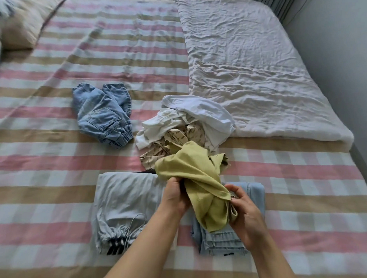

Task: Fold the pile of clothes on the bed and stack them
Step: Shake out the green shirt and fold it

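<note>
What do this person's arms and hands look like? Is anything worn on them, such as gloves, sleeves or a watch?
Both are bare. The left hand and right hand wear no gloves, and no ring, watch or bracelet shows. The left forearm and right forearm are uncovered down to the picture's bottom edge; no sleeve comes into view.

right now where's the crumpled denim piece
Head view: the crumpled denim piece lies alone on the striped sheet, left of the unfolded pile and beyond the folded pale trousers.
</note>
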### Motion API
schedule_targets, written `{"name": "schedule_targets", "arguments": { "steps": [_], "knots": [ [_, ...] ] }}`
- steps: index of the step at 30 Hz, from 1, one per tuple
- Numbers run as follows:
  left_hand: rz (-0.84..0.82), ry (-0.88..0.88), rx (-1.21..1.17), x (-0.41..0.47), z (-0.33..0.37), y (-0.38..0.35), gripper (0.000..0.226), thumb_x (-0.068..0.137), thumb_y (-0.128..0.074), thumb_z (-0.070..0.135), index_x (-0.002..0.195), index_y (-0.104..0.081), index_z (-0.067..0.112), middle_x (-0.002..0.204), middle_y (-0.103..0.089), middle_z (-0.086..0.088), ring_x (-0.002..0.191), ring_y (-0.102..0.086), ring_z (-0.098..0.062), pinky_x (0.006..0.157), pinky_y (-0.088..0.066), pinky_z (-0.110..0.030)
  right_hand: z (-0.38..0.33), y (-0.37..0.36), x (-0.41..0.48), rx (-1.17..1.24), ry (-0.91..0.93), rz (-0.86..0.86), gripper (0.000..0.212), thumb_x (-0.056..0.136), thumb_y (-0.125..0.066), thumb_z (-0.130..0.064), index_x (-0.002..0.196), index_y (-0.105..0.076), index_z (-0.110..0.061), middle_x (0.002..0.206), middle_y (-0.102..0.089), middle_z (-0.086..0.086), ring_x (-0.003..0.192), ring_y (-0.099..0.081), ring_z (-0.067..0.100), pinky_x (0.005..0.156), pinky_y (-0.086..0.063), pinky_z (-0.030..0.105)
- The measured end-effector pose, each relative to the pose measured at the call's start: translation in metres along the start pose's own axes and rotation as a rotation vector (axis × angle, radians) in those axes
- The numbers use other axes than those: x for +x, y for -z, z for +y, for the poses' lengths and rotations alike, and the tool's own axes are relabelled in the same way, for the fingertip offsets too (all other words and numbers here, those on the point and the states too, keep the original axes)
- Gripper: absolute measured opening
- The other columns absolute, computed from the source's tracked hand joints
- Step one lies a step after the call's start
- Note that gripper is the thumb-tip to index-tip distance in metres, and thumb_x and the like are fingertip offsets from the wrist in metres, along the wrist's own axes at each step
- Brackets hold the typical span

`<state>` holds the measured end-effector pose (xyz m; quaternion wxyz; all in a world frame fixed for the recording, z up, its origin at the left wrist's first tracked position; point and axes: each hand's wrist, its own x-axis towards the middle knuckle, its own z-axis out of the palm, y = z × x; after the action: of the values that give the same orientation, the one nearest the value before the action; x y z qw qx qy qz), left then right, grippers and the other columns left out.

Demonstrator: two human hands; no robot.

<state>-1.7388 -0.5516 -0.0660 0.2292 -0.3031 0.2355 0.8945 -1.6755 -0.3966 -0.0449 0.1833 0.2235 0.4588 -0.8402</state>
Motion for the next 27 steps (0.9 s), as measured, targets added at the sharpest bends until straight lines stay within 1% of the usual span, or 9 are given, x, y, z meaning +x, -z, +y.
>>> {"name": "schedule_targets", "arguments": {
  "steps": [3, 6, 8, 10, 15, 18, 21, 24, 27],
  "knots": [
    [-0.012, -0.288, 0.259, -0.043, 0.009, -0.006, 0.031, 0.086, -0.046, -0.003, 0.115, -0.055, 0.000, 0.107, -0.063, -0.018, 0.099, -0.060, -0.029, 0.083, -0.053, -0.039, 0.001, -0.010, -0.028, -0.068, 0.001, -0.024, 0.036, 0.080, -0.037, -0.009, 0.107, -0.060, -0.012, 0.098, -0.065, 0.013, 0.088, -0.060, 0.025, 0.076, -0.046, 0.039],
    [-0.016, -0.561, 0.788, -0.089, 0.019, -0.009, 0.030, 0.073, -0.060, -0.002, 0.097, -0.059, 0.016, 0.090, -0.069, 0.001, 0.089, -0.064, -0.018, 0.076, -0.054, -0.024, -0.004, -0.033, -0.048, -0.221, 0.063, -0.028, 0.043, 0.083, -0.044, -0.043, 0.116, -0.060, -0.021, 0.113, -0.067, 0.003, 0.111, -0.057, 0.022, 0.097, -0.042, 0.043],
    [-0.081, -0.640, 1.153, -0.112, 0.017, -0.008, 0.029, 0.078, -0.058, -0.001, 0.093, -0.058, 0.023, 0.085, -0.068, 0.011, 0.082, -0.063, -0.007, 0.073, -0.051, -0.016, -0.010, -0.051, -0.056, -0.327, 0.059, -0.045, 0.064, 0.069, -0.054, -0.072, 0.114, -0.061, -0.026, 0.111, -0.068, 0.000, 0.107, -0.062, 0.018, 0.093, -0.047, 0.040],
    [-0.146, -0.631, 1.334, -0.129, 0.011, -0.006, 0.021, 0.081, -0.055, 0.006, 0.096, -0.061, 0.020, 0.088, -0.068, 0.010, 0.082, -0.063, -0.006, 0.075, -0.052, -0.021, -0.013, -0.067, -0.062, -0.377, 0.018, -0.047, 0.072, 0.062, -0.056, -0.078, 0.109, -0.064, -0.023, 0.104, -0.070, 0.003, 0.098, -0.065, 0.020, 0.086, -0.053, 0.039],
    [-0.210, -0.382, 1.452, -0.148, -0.005, 0.018, 0.037, 0.073, -0.041, 0.010, 0.103, -0.061, 0.007, 0.097, -0.068, -0.009, 0.093, -0.062, -0.023, 0.085, -0.051, -0.039, 0.011, -0.071, -0.067, -0.477, -0.066, 0.109, 0.041, 0.075, -0.061, -0.049, 0.089, -0.066, -0.011, 0.083, -0.067, 0.007, 0.076, -0.062, 0.017, 0.069, -0.051, 0.033],
    [-0.144, -0.282, 1.345, -0.145, -0.019, 0.049, 0.054, 0.075, -0.041, -0.009, 0.123, -0.055, 0.011, 0.108, -0.067, -0.004, 0.104, -0.060, -0.014, 0.093, -0.047, -0.027, 0.043, -0.047, -0.063, -0.369, -0.074, 0.266, 0.025, 0.091, -0.054, -0.030, 0.088, -0.063, -0.008, 0.082, -0.064, 0.013, 0.075, -0.058, 0.024, 0.061, -0.045, 0.034],
    [0.132, -0.246, 1.220, -0.136, -0.031, 0.086, 0.056, 0.072, -0.041, -0.019, 0.121, -0.055, 0.005, 0.098, -0.067, -0.007, 0.091, -0.061, -0.011, 0.080, -0.046, -0.014, 0.072, -0.007, -0.057, -0.013, -0.070, 0.507, 0.020, 0.098, -0.044, -0.020, 0.089, -0.059, -0.010, 0.085, -0.062, 0.014, 0.075, -0.057, 0.025, 0.060, -0.049, 0.032],
    [0.137, -0.115, 1.190, -0.127, -0.051, 0.118, 0.049, 0.074, -0.041, -0.021, 0.111, -0.058, 0.007, 0.097, -0.064, -0.005, 0.089, -0.061, -0.011, 0.074, -0.047, -0.012, 0.101, 0.041, -0.053, 0.153, -0.110, 0.763, 0.021, 0.098, -0.044, -0.020, 0.108, -0.058, -0.007, 0.081, -0.063, 0.010, 0.076, -0.058, 0.023, 0.062, -0.051, 0.036],
    [0.077, 0.014, 1.190, -0.111, -0.068, 0.139, 0.042, 0.077, -0.046, -0.016, 0.107, -0.060, 0.010, 0.094, -0.065, 0.006, 0.079, -0.062, 0.004, 0.068, -0.046, -0.008, 0.123, 0.074, -0.047, 0.196, -0.213, 0.820, 0.034, 0.099, -0.042, -0.018, 0.129, -0.048, -0.002, 0.093, -0.060, 0.018, 0.083, -0.058, 0.029, 0.074, -0.048, 0.042]
  ]
}}
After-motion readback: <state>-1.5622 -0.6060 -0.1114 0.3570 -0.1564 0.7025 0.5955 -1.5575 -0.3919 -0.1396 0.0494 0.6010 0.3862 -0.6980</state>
